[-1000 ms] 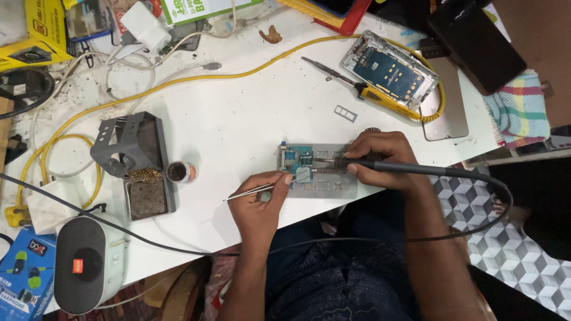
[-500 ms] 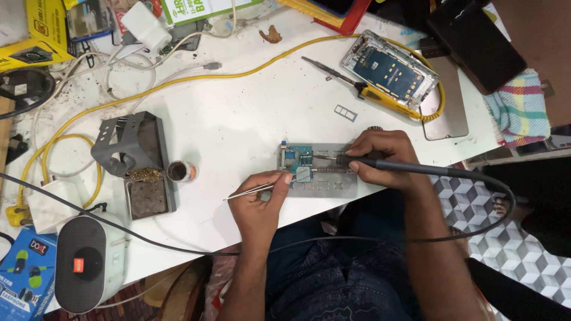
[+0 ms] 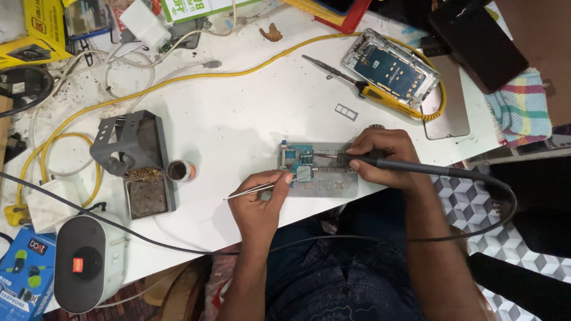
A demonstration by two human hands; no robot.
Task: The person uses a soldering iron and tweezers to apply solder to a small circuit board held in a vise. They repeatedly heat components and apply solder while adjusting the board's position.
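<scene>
Soldering on the white worktable [image 3: 250, 119] goes best if both wrists rest on the table edge, so that only the fingertips move and the tip touches the joint briefly. The metal holding plate [image 3: 333, 181] lies at the near edge of the table, with the small blue circuit board [image 3: 299, 156] clamped at its left end. The right hand [image 3: 380, 156] is closed around the dark soldering iron [image 3: 363, 160], whose tip lies over the board. The left hand [image 3: 262, 199] pinches silver tweezers [image 3: 253, 190], their points at a small pale part just below the board; a light pinch would keep that part from springing away.

Among containers, the grey iron stand [image 3: 134, 148] is largest, and its square tray [image 3: 147, 199] appears to hold a dark cleaning pad, with brass wool [image 3: 143, 173] just above it. Beside it a small round tin [image 3: 177, 170] holds something dark, perhaps flux. An opened phone frame [image 3: 389, 70] lies well apart at the far right, with a yellow-handled screwdriver [image 3: 380, 94] beside it.
</scene>
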